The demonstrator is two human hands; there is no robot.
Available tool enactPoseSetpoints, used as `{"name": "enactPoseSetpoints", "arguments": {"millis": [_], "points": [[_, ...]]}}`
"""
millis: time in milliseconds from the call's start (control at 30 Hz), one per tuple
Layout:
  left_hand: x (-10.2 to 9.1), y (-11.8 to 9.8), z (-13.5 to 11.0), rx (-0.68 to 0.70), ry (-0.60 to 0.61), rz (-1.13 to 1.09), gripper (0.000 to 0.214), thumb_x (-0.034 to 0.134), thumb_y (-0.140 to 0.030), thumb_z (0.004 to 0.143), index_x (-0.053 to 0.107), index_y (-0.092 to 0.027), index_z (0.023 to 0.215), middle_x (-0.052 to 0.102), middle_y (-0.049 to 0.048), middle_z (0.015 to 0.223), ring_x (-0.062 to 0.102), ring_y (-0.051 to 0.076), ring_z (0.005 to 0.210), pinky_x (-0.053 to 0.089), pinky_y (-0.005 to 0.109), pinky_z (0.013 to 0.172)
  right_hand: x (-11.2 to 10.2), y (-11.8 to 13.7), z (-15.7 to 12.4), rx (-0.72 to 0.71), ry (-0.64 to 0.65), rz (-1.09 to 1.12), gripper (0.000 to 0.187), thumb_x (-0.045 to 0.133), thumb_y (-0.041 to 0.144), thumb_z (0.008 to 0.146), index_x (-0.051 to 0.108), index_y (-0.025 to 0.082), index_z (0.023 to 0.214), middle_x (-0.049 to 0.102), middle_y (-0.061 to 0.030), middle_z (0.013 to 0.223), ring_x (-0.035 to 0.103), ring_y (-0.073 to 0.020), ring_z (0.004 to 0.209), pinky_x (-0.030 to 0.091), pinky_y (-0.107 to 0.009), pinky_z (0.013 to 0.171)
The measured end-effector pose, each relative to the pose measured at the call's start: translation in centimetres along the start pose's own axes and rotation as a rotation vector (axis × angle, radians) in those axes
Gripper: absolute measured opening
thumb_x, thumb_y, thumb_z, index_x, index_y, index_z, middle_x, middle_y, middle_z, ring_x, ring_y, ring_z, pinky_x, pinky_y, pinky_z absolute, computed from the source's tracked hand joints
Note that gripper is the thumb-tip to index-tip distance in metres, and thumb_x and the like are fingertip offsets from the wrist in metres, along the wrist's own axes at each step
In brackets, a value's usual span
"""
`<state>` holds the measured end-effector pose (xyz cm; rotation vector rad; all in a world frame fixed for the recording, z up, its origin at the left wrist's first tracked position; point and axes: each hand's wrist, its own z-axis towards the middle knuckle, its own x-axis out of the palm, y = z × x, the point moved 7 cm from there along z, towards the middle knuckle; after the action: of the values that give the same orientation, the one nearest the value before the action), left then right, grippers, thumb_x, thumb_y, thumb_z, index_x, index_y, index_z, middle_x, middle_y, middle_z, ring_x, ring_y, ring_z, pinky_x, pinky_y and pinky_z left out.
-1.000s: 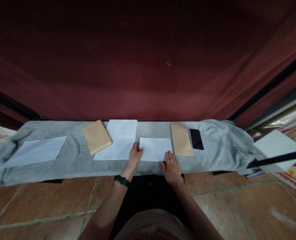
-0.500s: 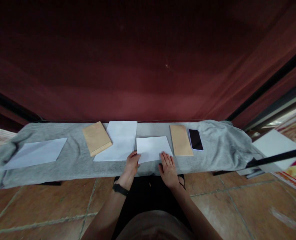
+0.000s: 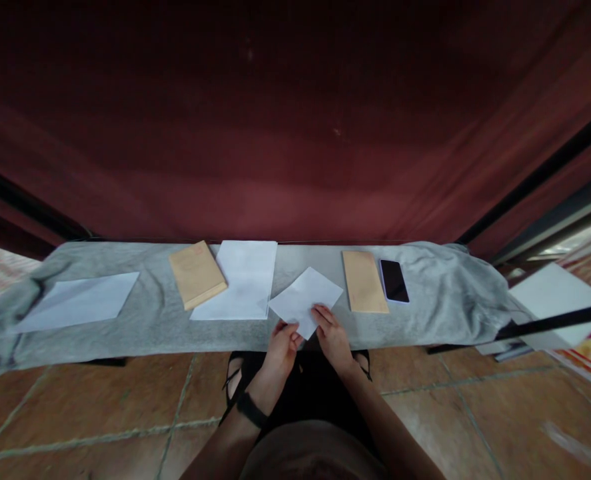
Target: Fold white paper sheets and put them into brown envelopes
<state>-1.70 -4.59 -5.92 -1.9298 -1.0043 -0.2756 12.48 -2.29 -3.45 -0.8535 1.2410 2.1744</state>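
A white folded sheet of paper is turned cornerwise at the front edge of the cloth-covered bench, one corner pointing at me. My left hand grips its near left edge, thumb on top and fingers partly hidden underneath. Across the near right edge, my right hand has its fingers closed together on the paper. Left of it lies a stack of white paper, partly covered by a stack of brown envelopes. A single brown envelope lies to the right, close to my right hand.
Beside the single envelope is a dark-screened phone. Another white sheet lies far left on the grey cloth. A dark red curtain hangs behind the bench. At the right, a black bar crosses in front of a white board.
The folded paper has turned from lying straight to standing cornerwise. My left hand has moved right and now grips near its lower corner; my right hand has shifted slightly left.
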Motion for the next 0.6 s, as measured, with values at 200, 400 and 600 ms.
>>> {"name": "enactPoseSetpoints", "arguments": {"millis": [200, 400, 600], "points": [[-0.8, -1.9, 0.0, 0.074, 0.048, -0.022, 0.028, 0.075, -0.016, 0.063, 0.059, -0.02, 0.086, 0.074, 0.002, 0.09, 0.073, 0.02, 0.085, 0.057, 0.038, 0.085, -1.0, -1.3, -0.6, 0.016, -0.03, 0.109, 0.047, 0.046, 0.007, 0.088, 0.068, 0.026, 0.124, 0.069, -0.0061, 0.127, 0.059, -0.0211, 0.124, 0.043, -0.046, 0.113], [-2.1, -4.7, 1.4, 0.275, 0.039, 0.08, 0.043, 0.074, -0.018, 0.066, 0.063, -0.021, 0.107, 0.073, 0.0028, 0.092, 0.072, 0.02, 0.09, 0.051, 0.043, 0.098, -2.1, -2.0, -1.1, 0.047, -0.065, 0.126, 0.037, 0.046, 0.014, 0.094, 0.071, 0.026, 0.118, 0.073, -0.0063, 0.118, 0.063, -0.0222, 0.117, 0.038, -0.051, 0.113], [-0.8, -5.7, 2.9, 0.412, 0.128, 0.474, 0.042, 0.077, -0.02, 0.069, 0.069, -0.022, 0.11, 0.072, 0.007, 0.114, 0.064, 0.024, 0.115, 0.042, 0.042, 0.108, -3.0, -4.1, -1.6, 0.218, -0.148, 0.125, 0.029, 0.046, 0.031, 0.098, 0.073, 0.021, 0.095, 0.075, -0.0087, 0.096, 0.068, -0.0237, 0.094, 0.051, -0.043, 0.095]]}}
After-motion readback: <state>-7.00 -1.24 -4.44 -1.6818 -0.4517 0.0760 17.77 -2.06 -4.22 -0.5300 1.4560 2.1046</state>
